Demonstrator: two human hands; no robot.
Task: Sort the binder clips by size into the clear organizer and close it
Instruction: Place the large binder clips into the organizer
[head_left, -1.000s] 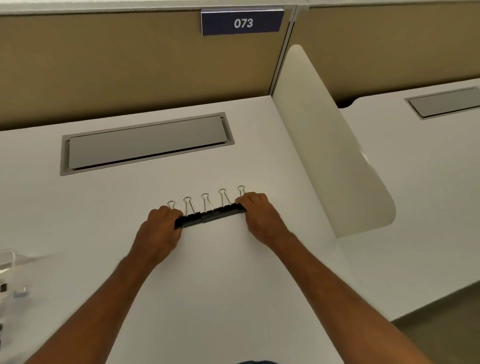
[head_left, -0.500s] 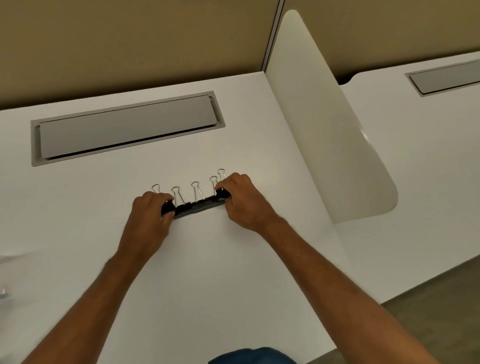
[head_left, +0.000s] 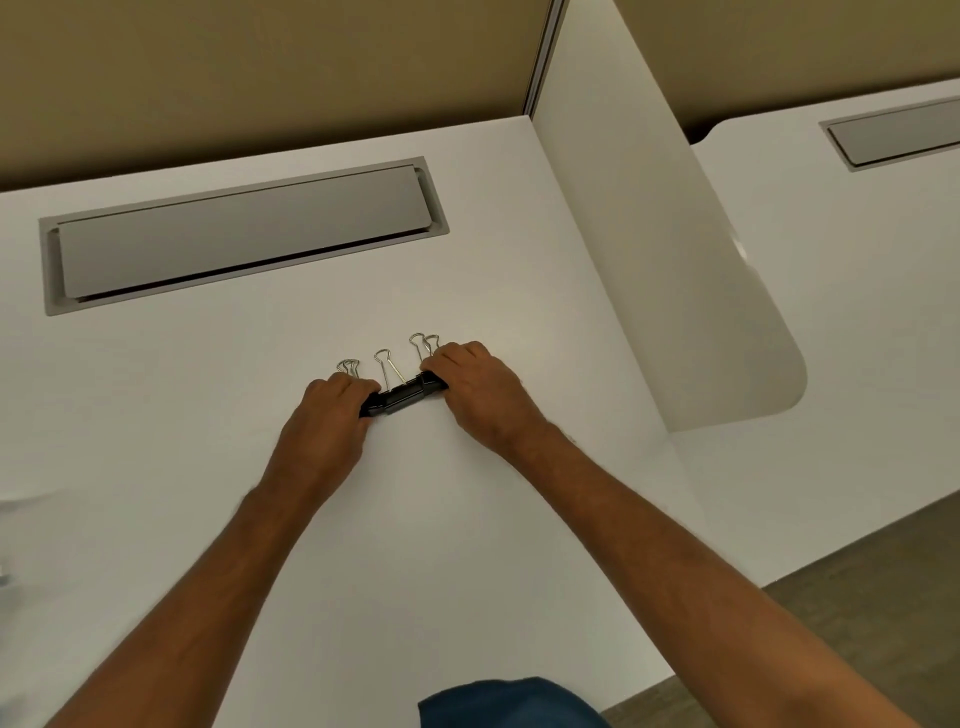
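I see the binder clips (head_left: 402, 397) bunched in a short black row directly between my hands, long axis running from one hand to the other, wire handles pointing away from me. My left hand (head_left: 332, 415) curls around one end, my right hand (head_left: 475, 387) around the other, on the white surface (head_left: 441, 519). Both are equally near; I can't see the organizer.

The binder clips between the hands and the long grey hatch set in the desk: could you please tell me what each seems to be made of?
The black binder clips look like dark coated sheet metal with a slight sheen, and their looped handles are thin, bright bare wire. The long grey hatch has a flat, matte, even surface; painted metal or plastic, which cannot be told. The white desk looks like smooth matte laminate.
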